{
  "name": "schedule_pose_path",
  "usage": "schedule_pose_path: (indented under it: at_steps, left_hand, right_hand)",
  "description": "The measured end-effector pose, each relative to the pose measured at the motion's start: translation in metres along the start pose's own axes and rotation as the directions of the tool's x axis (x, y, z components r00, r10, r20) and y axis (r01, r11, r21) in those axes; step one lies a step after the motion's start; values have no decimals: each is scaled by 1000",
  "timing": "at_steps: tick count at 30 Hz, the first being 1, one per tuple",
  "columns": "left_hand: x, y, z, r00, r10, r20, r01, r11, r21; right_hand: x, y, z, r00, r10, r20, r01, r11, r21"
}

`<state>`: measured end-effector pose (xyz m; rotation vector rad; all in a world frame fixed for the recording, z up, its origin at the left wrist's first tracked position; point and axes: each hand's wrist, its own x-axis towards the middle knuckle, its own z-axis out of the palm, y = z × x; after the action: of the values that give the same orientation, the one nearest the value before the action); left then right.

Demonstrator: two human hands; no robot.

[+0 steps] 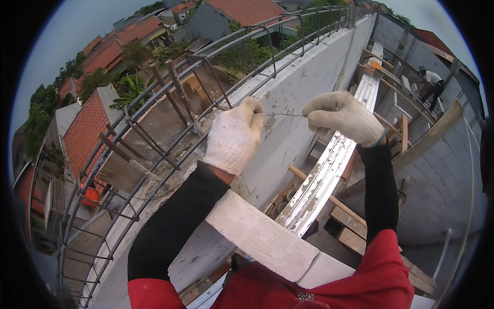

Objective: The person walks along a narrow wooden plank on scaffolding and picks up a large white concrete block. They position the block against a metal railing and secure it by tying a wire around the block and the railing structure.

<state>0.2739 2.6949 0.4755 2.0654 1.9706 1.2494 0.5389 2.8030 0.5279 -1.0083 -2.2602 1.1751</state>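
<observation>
A thin, kinked wire [287, 115] is stretched between my two gloved hands, above the inner face of a pale block wall. My left hand [236, 131], in an off-white knit glove, pinches one end. The other end sits in the closed fingers of my right hand [342, 116], gloved alike. Just left of my left hand runs a rebar cage [206, 59] of long bars and square ties along the wall top. Rusty upright bars [178, 90] rise through its corner.
Below my hands, a mortar-spotted metal plank [329, 165] lies across wooden poles. A block wall top [262, 232] crosses close to my body. Another person [431, 85] works at the far right. Tiled roofs [92, 131] lie far below at left, beyond the wall's edge.
</observation>
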Motion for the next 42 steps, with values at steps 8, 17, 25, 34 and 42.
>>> schedule_pose_path:
  at_steps: [8,17,25,34,42]
  left_hand:
    - [-1,-2,4,999,-35,31,29,986,163]
    - [-3,31,-10,973,228,26,-189,731,656]
    - [37,29,-8,953,206,221,-210,978,-7]
    - [39,20,1,941,18,337,121,914,-388]
    - [33,9,4,931,228,285,-147,948,-282]
  right_hand:
    - [-9,-27,26,962,-34,-270,-64,936,-346]
    - [1,4,45,873,-340,-350,50,775,-630]
    - [-5,-8,33,958,-175,-228,123,967,-225]
    - [24,36,60,738,-431,-520,439,891,-116]
    - [21,29,42,986,-99,-135,125,972,197]
